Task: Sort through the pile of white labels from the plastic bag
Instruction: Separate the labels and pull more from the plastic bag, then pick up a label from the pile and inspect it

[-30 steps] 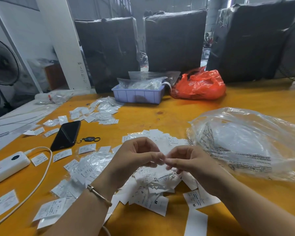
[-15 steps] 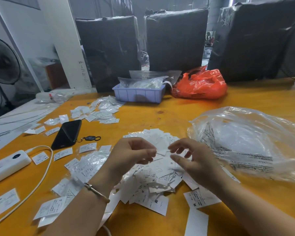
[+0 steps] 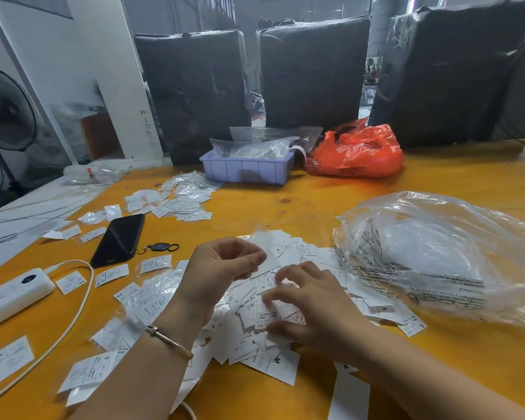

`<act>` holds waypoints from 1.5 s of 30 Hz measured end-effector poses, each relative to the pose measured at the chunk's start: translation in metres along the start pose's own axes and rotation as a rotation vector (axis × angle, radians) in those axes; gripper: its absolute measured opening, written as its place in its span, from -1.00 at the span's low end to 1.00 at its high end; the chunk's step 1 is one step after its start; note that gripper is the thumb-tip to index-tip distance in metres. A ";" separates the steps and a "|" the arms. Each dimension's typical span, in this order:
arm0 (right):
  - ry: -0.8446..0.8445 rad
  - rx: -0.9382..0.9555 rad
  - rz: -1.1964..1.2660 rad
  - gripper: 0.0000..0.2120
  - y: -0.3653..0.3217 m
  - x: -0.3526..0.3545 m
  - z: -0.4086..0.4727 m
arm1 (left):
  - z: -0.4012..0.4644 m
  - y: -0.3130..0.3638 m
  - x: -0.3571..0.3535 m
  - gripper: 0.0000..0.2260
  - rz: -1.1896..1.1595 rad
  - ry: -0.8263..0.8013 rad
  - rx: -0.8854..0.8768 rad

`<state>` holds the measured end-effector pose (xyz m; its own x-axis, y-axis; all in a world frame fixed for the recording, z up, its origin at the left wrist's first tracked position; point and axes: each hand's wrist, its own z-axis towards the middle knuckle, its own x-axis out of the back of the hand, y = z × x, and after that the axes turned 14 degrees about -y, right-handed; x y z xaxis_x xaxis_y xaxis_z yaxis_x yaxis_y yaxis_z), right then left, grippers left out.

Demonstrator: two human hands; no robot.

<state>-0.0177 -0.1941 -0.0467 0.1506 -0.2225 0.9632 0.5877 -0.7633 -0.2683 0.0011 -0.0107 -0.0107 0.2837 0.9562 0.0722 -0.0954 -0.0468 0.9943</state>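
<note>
A pile of white labels (image 3: 265, 356) printed with size letters lies on the orange table (image 3: 288, 201) in front of me. My left hand (image 3: 222, 268) hovers over the pile's left part and pinches one white label (image 3: 265, 242) between thumb and fingers. My right hand (image 3: 315, 304) rests low on the pile with its fingers spread, the fingertips touching labels. The large clear plastic bag (image 3: 431, 256) with black print lies crumpled to the right, its edge over some labels.
A black phone (image 3: 119, 241) with a key fob (image 3: 161, 247), a white power bank (image 3: 12, 292) and its cable lie at the left among scattered labels. Small bagged labels (image 3: 182, 198), a lilac tray (image 3: 246, 171) and an orange bag (image 3: 358, 153) sit farther back.
My hands, which met over the pile, have parted. The right hand has dropped onto the labels with spread fingers. The left hand stays raised with a label.
</note>
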 end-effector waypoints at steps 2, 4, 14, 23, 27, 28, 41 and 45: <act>0.027 0.012 -0.031 -0.62 -0.001 0.000 -0.001 | 0.000 0.000 0.000 -0.93 -0.011 -0.024 0.006; 0.072 0.046 -0.107 -0.66 -0.001 0.001 -0.002 | 0.000 -0.001 -0.001 -0.96 -0.017 -0.044 0.026; 0.084 0.167 -0.217 -0.76 -0.009 0.006 -0.005 | -0.002 -0.001 0.001 -0.97 -0.012 -0.067 0.053; 0.119 0.038 0.270 -0.85 -0.008 0.002 -0.008 | 0.000 -0.004 0.001 -0.93 0.066 -0.112 0.053; 0.266 -0.010 0.824 -0.71 -0.002 0.011 -0.010 | 0.000 -0.004 -0.001 -0.92 0.108 -0.129 0.059; 0.310 -0.012 0.914 -0.68 -0.001 0.014 -0.012 | 0.000 -0.004 -0.001 -0.91 0.120 -0.125 0.061; 0.638 -0.004 1.185 -0.63 0.015 0.035 -0.022 | -0.003 -0.003 -0.008 -0.91 0.178 -0.094 -0.056; 0.758 0.046 1.069 -0.58 0.011 0.042 -0.026 | -0.006 -0.004 -0.011 -0.91 0.312 -0.109 -0.115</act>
<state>-0.0256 -0.2279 -0.0093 0.0833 -0.9962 0.0239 0.4855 0.0196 -0.8740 -0.0069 -0.0191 -0.0159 0.3238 0.8640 0.3857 -0.2991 -0.2933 0.9080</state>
